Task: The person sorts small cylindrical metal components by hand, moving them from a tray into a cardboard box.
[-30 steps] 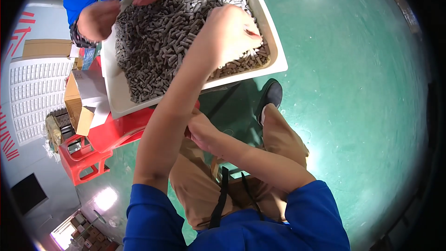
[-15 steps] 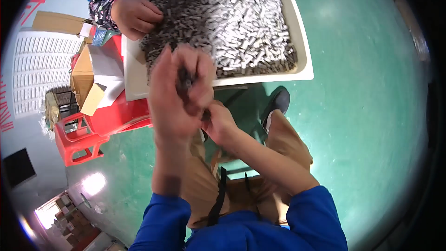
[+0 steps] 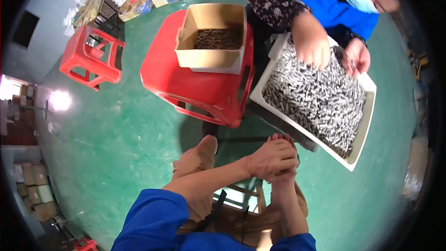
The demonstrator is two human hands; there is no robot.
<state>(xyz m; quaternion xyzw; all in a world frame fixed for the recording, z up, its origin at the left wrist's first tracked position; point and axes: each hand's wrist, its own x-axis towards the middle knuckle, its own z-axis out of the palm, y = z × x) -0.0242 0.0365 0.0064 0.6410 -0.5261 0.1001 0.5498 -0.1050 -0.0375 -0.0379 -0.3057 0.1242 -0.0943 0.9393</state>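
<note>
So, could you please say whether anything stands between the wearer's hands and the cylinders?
Yes: the white tray's near wall separates the left hand and right hand from the grey cylinders; a co-worker's hands are farther back.

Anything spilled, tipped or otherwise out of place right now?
Nothing clearly stands out: the small grey cylindrical pieces lie within the rectangular white plastic tray, and the open brown-and-white cardboard box stands upright on a red plastic stool.
</note>
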